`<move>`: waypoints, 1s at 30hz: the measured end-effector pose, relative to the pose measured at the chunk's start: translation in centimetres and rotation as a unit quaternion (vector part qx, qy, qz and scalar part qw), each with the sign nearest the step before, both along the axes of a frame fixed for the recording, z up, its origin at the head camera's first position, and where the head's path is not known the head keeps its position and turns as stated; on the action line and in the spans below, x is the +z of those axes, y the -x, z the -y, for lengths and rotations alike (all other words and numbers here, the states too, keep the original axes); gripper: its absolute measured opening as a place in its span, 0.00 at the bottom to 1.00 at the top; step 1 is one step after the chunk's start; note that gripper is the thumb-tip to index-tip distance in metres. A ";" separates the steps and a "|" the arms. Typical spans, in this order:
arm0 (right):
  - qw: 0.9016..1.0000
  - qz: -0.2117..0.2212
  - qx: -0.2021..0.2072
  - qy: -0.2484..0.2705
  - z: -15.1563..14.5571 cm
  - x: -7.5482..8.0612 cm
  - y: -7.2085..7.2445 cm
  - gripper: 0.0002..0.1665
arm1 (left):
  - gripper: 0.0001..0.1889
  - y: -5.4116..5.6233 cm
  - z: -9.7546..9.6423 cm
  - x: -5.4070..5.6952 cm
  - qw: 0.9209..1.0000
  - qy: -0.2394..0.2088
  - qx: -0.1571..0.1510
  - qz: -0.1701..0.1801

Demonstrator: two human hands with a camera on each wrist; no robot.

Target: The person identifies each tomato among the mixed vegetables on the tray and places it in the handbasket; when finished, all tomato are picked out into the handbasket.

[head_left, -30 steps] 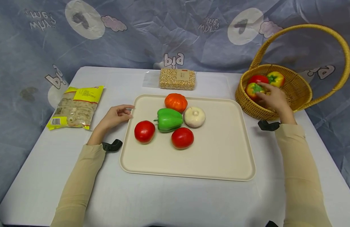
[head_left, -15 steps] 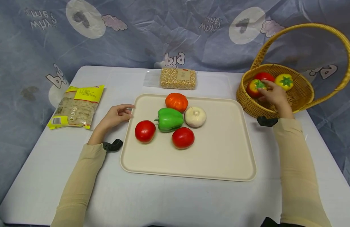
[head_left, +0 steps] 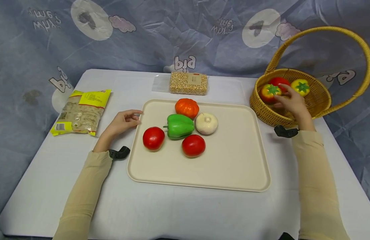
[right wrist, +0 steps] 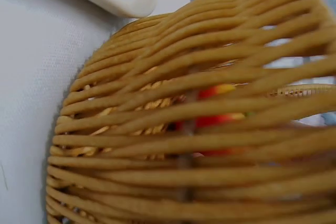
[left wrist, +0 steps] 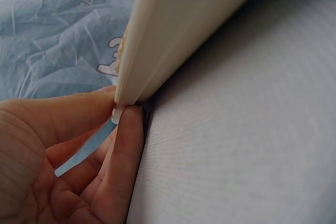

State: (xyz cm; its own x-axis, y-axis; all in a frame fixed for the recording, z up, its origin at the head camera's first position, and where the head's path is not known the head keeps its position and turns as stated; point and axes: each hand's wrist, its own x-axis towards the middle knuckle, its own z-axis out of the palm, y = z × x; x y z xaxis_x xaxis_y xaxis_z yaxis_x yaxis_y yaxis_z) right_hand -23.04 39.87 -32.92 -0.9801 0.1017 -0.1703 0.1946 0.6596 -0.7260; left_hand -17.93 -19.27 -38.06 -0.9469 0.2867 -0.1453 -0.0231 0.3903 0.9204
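My left hand (head_left: 123, 122) is at the left edge of the beige tray (head_left: 230, 160). In the left wrist view, its thumb and a finger (left wrist: 128, 129) pinch the tray's rim from both sides. My right hand (head_left: 293, 102) reaches into the wicker basket (head_left: 270, 116), thumb and index finger apart, right beside a red-yellow fruit (head_left: 267, 95) with a green star-shaped calyx. Behind it lie a red fruit (head_left: 279, 82) and a yellow one (head_left: 300, 87) with a similar calyx. Basket weave (right wrist: 184, 108) blocks the right wrist view of this hand.
On the tray sit two tomatoes (head_left: 153, 138), a green bell pepper (head_left: 180, 126), an orange pumpkin (head_left: 187, 108) and a whitish garlic-like bulb (head_left: 206, 123). Behind it lies a bag of kernels (head_left: 185, 83); a yellow packet (head_left: 81, 112) lies left. The basket's tall handle (head_left: 366, 60) arches rightward.
The yellow fruit has turned so its green calyx faces up. My right hand has shifted slightly right, off the red-yellow fruit's top. My left hand stays at the tray.
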 end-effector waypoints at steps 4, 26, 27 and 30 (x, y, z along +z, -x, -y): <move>0.999 -0.032 -0.023 -0.026 -0.1 0.3 -0.9 0.40 | 0.22 0.1 0.0 0.0 1.000 0.000 -0.002 -0.003; 0.947 -0.298 -0.078 0.089 3.0 1.6 -5.6 0.24 | 0.22 0.0 0.0 0.1 1.000 0.007 -0.005 -0.008; 0.948 -0.299 -0.075 0.084 3.2 1.6 -5.7 0.24 | 0.22 0.0 0.0 0.1 1.000 0.008 -0.005 -0.008; 0.947 -0.307 -0.063 0.071 3.8 1.6 -6.1 0.25 | 0.22 0.0 0.0 0.1 1.000 0.009 -0.004 -0.006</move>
